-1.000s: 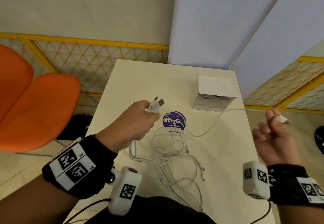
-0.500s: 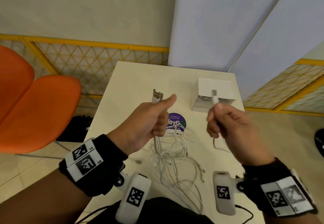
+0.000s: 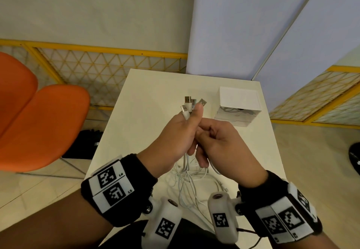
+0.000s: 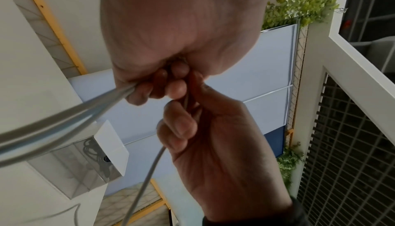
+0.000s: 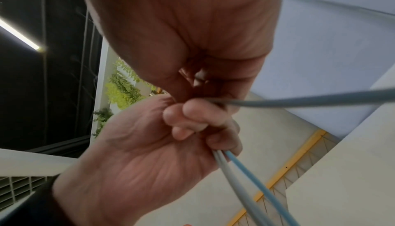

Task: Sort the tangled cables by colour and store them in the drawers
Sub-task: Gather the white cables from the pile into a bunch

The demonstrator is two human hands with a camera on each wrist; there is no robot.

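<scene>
My left hand [image 3: 190,121] is held above the table [image 3: 148,97] and grips a bundle of white cables [image 3: 188,105], whose USB plugs stick up out of the fist. My right hand [image 3: 203,134] is pressed against it from the right, its fingers curled round one white cable [image 4: 147,172] that hangs down. From both hands the strands drop to a loose white tangle [image 3: 191,182] on the table. In the right wrist view the left hand [image 5: 181,128] holds pale cables [image 5: 245,187] and one strand [image 5: 299,101] runs off right. The drawer unit [image 3: 238,110] stands at the far right.
The drawer unit [image 4: 85,158] is white with clear fronts, and a dark cable lies coiled in its top drawer. An orange chair [image 3: 39,124] stands left of the table with a black bag [image 3: 81,143] under it. Yellow mesh fencing [image 3: 109,67] runs behind.
My right hand swung in from the far right with its cable end and now meets my left hand. Another plug now stands in the left fist. Both hands are raised.
</scene>
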